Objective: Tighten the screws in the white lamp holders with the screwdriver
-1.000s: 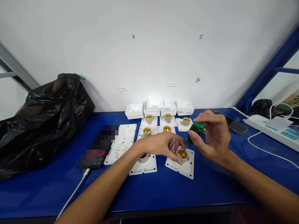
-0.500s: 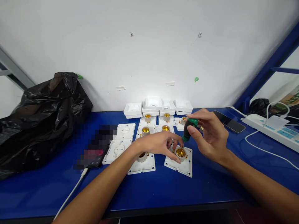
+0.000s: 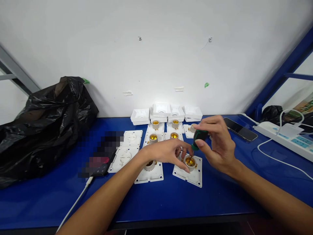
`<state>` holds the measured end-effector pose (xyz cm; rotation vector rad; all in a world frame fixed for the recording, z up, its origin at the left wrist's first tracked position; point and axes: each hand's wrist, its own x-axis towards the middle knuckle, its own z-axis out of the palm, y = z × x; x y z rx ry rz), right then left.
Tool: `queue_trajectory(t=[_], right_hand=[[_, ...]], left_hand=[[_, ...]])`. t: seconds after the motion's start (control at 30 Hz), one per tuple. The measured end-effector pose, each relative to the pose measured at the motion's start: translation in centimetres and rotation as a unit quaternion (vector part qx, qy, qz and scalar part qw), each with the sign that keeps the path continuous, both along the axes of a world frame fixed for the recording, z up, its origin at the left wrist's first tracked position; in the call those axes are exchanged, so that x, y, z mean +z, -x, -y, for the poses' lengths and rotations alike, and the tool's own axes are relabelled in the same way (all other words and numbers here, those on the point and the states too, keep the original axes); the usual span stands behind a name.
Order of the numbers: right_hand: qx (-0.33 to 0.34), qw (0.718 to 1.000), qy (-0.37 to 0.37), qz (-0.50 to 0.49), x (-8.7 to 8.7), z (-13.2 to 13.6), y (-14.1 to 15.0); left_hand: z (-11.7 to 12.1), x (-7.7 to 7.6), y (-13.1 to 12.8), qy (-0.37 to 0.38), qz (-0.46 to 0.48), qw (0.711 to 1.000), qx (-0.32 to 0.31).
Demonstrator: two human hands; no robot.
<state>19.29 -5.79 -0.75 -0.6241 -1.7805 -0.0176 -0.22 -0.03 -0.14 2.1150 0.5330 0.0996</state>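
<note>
My right hand [image 3: 216, 143] is closed around the green and black handle of a screwdriver [image 3: 200, 138]. The screwdriver's tip points down into the brass-lined bowl of a lamp socket [image 3: 190, 162], which sits on a square white base plate [image 3: 187, 177]. From the left, my left hand [image 3: 168, 151] grips that socket, thumb against its near rim and fingers curled at its far side by the screwdriver shaft. More lamp sockets on white plates stand behind and to the left, among them one socket [image 3: 153, 138] left of my left hand.
White square covers [image 3: 160, 111] are stacked along the wall. Two bare white plates [image 3: 124, 157] lie at left, beside a partly blurred phone [image 3: 101, 169] with a cable. A black plastic bag [image 3: 49, 124] fills the far left. Another phone [image 3: 241, 129] and a power strip [image 3: 288, 137] lie at right.
My right fingers have shifted on the screwdriver handle and now cover more of its top. My left hand stays on the socket. The whole view has moved very slightly.
</note>
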Motion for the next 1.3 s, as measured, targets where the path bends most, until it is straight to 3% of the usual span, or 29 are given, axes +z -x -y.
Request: queue_trajectory(t=[0.1, 0.23, 0.4, 0.57, 0.7, 0.87, 1.17, 1.3], right_hand=[[-0.021, 1.0, 0.0, -0.023, 0.04, 0.17, 0.18], [0.054, 0.994, 0.09, -0.034, 0.1, 0.45, 0.18], [-0.009, 1.0, 0.017, -0.021, 0.38, 0.38, 0.07], [0.049, 0.994, 0.099, -0.027, 0.5, 0.41, 0.07], [0.013, 0.998, 0.059, -0.032, 0.32, 0.38, 0.12], [0.075, 0.99, 0.117, -0.02, 0.25, 0.54, 0.17], [0.007, 0.999, -0.015, -0.03, -0.02, -0.44, 0.34], [0.028, 0.999, 0.034, -0.019, 0.14, -0.15, 0.39]], left_hand=[[0.06, 0.05, -0.02, -0.005, -0.003, 1.0, 0.005], [0.04, -0.05, -0.08, -0.008, 0.006, 1.0, -0.001], [0.1, -0.01, -0.07, -0.007, 0.002, 1.0, 0.003], [-0.11, -0.22, -0.08, -0.005, 0.007, 1.0, -0.002], [-0.21, -0.38, -0.05, -0.002, 0.013, 1.0, -0.002], [-0.1, -0.28, -0.11, -0.007, 0.011, 1.0, -0.001], [0.12, 0.03, 0.03, 0.005, 0.007, 1.0, 0.008], [-0.05, -0.05, 0.03, 0.003, 0.008, 1.0, 0.002]])
